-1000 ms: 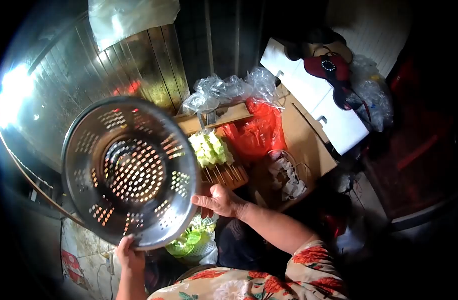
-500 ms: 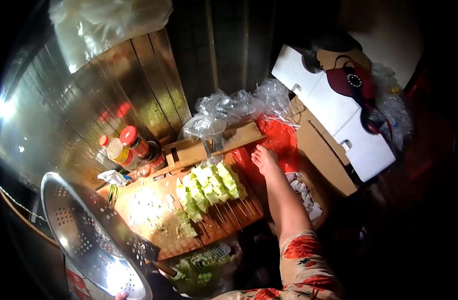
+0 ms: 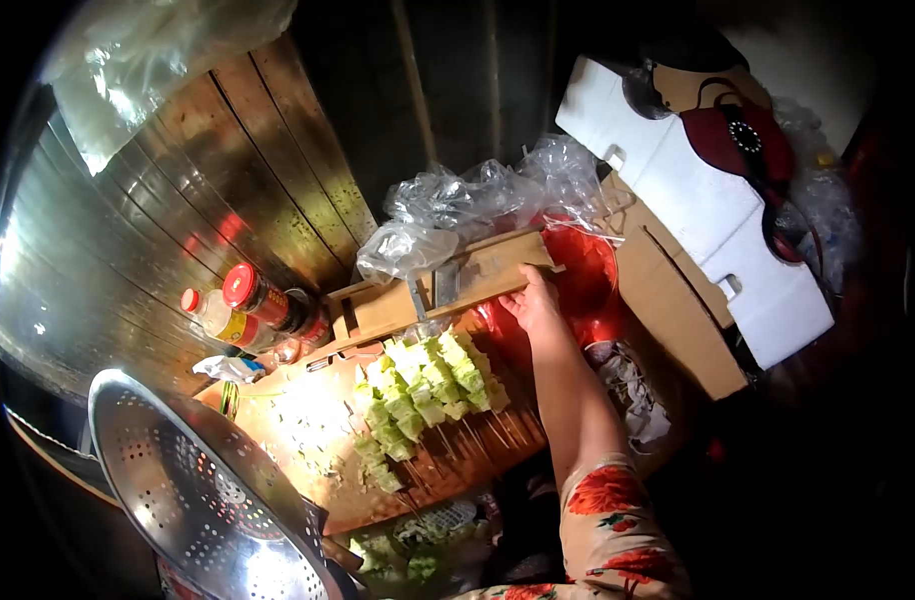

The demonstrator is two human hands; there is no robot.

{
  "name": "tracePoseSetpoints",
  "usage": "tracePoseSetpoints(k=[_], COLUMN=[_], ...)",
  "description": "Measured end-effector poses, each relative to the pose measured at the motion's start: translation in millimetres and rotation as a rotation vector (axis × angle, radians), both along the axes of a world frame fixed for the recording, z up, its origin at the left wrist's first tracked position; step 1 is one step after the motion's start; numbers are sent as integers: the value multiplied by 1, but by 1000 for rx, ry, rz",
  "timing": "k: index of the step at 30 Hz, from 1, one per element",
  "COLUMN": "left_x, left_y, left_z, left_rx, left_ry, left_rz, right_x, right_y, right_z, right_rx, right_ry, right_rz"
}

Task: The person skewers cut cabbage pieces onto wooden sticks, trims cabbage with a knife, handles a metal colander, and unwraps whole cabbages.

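Note:
My right hand (image 3: 534, 300) is at the right end of a long wooden tray (image 3: 378, 312), its fingers closed round the front edge. Below the tray, skewers of pale green leaf pieces (image 3: 418, 385) lie side by side on a wooden board (image 3: 328, 490). Small green scraps are scattered over the board's brightly lit left part. A metal colander (image 3: 193, 480) stands tilted at the lower left, with its open side facing right and up. My left hand does not show.
Bottles with red caps (image 3: 243, 310) stand left of the tray. Clear plastic bags (image 3: 468, 200) lie behind it, and a red bag (image 3: 588, 275) to its right. Further right are cardboard (image 3: 678, 310) and a white foam piece (image 3: 678, 200). Leafy pieces (image 3: 418, 550) lie below the board.
The colander has gone from in front of me to the lower left. My right hand has left its rim and moved up to the tray. My left hand has dropped out of view.

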State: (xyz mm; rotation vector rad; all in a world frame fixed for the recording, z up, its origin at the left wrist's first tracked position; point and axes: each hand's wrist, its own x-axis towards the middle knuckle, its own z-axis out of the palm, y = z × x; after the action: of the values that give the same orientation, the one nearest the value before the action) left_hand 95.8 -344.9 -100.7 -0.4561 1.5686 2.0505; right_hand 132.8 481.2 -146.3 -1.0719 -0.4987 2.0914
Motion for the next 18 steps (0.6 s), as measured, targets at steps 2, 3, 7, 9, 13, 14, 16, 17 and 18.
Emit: tracePoseSetpoints(k=[2,3,7,9,13,14,16,17,18], left_x=[-1,-1,2,3,17,18,17,15,15], left_y=[2,17,91,106,116,119,155,182,201], left_z=[-4,4,49,60,66,65,85,103,111], left_rx=[2,7,42,24,-287,-409,-46,232,210], left_ry=[-3,-8,-61,10,297,396,305,209,184], left_rz=[6,1,-63,-111,-280,-334,-268,-204,-227], right_x=[19,31,101,144,240,258,288,300,308], right_y=[-9,-12,-32,-50,-92,-105,-128,-139,-149], right_z=[13,18,35,51,46,44,32,25,14], right_rx=[39,71,109,62,37,45,55,104,66], right_ry=[59,131,256,269,188,193,258,314,276], right_rz=[-40,-55,-207,-317,-529,-577,-642,-646,-680])
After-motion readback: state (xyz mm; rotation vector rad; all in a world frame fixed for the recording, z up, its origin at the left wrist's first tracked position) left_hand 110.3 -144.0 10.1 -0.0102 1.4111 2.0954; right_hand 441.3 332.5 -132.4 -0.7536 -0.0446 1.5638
